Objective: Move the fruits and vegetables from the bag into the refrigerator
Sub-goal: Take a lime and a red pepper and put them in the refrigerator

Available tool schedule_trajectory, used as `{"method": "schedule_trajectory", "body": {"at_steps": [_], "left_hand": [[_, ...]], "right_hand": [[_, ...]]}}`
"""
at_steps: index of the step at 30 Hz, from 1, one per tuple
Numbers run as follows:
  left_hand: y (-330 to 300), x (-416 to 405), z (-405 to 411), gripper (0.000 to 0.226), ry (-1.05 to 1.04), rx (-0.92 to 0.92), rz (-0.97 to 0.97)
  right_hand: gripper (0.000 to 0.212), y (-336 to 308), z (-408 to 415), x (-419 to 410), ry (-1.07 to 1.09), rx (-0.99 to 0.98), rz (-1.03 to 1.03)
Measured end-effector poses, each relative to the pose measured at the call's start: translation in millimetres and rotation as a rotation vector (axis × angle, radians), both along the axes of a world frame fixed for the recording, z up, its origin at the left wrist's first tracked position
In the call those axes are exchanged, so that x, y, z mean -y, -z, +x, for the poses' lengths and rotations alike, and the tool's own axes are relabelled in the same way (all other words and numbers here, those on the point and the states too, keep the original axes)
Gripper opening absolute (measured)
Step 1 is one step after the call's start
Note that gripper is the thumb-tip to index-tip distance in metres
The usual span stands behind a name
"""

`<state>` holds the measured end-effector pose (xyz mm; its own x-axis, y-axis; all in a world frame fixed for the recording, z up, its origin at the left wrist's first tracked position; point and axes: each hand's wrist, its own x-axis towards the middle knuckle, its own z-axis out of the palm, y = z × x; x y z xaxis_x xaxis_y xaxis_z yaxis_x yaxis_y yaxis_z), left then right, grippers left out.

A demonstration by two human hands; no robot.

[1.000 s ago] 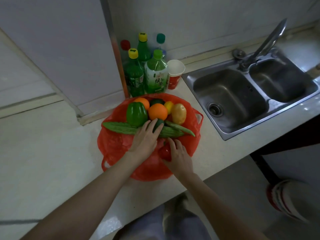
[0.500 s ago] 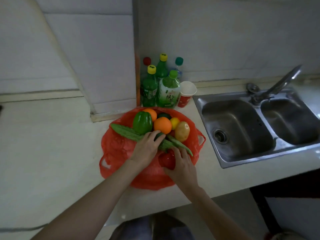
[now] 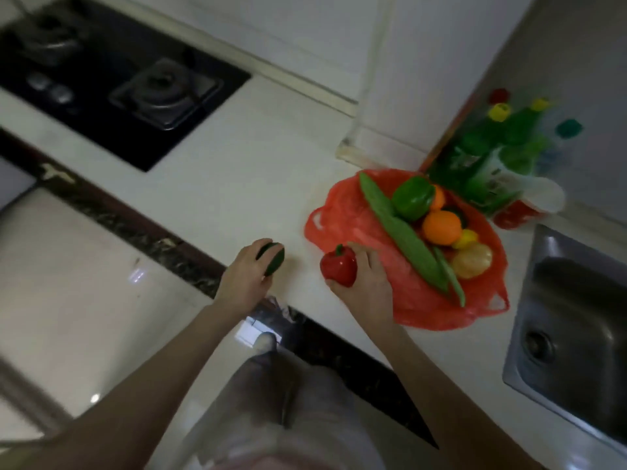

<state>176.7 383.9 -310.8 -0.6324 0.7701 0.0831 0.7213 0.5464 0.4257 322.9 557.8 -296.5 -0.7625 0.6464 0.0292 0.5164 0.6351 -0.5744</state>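
1. Now the left hand (image 3: 245, 279) is closed around a small dark green vegetable (image 3: 271, 258); only its end shows past the fingers, so I cannot tell what kind it is. The hand is above the white worktop (image 3: 217, 184), well apart from the bag.
2. Its partner, the right hand (image 3: 368, 279), is gripping a red bell pepper (image 3: 338, 268) with the stem pointing up, just beside the left edge of the red plastic bag (image 3: 342, 212).
3. The bag lies open and flat on the worktop, between the hob and the sink.
4. On the bag a long green vegetable (image 3: 400, 228) lies diagonally, and a thinner green pod (image 3: 449, 279) is beside its lower end.
5. A green bell pepper (image 3: 412, 197) touches the long vegetable, and an orange (image 3: 441, 227) sits next to the pepper.
6. A small yellow fruit (image 3: 467, 239) and a yellowish round one (image 3: 472, 260) are near the orange.
7. Behind the bag stand green bottles (image 3: 492, 154), blurred, and a red and white cup (image 3: 529, 205).
8. A black gas hob (image 3: 112, 83) is at the upper left, and a steel sink (image 3: 573, 340) at the right.
9. No refrigerator can be made out in this view.
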Motion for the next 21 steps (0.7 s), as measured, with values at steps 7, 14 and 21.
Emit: {"method": "schedule_trajectory", "body": {"at_steps": [7, 14, 21], "left_hand": [[-26, 125, -34, 0.057, -0.458, 0.073, 0.176], [-64, 279, -100, 0.055, -0.738, -0.031, 0.26], [-106, 427, -150, 0.058, -0.923, -0.137, 0.271]], "right_hand": [[0.076, -20, -100, 84, -0.36, -0.024, -0.054], [0.078, -48, -223, 216, -0.67, -0.087, -0.008], [0.077, -87, -334, 353, -0.895, -0.23, 0.005]]}}
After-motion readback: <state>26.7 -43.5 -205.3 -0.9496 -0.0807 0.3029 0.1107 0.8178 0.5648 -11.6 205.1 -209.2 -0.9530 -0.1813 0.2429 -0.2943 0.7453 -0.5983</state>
